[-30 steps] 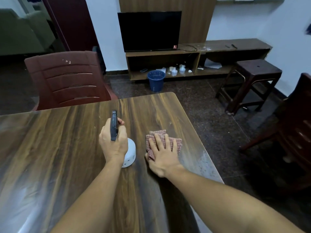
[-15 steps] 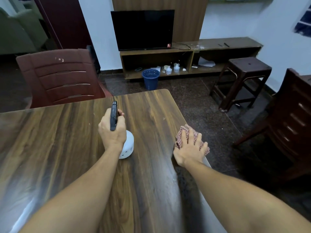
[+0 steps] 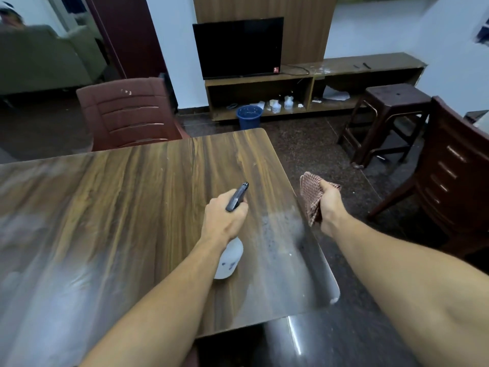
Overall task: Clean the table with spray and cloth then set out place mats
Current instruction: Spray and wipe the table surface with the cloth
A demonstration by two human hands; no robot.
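Wood-grain desk [image 3: 105,207] fills the near view, ending in a rounded near right corner. Over that corner the left grip [image 3: 225,221] is clamped round the neck of a white spray bottle [image 3: 230,258]. The bottle is tilted, body toward the person and dark nozzle aimed at the far right corner; whether its base touches the desk I cannot tell. Just right of it a misted patch [image 3: 280,229] lies along the right edge. Past that edge, off the desk, the right grip [image 3: 329,205] is clenched on a bunched checked cloth [image 3: 309,197]. The patch lies left of the cloth and the right grip is the nearer, so wiping likely means a short leftward sweep. Beyond the far edge stands a chair [image 3: 127,112].
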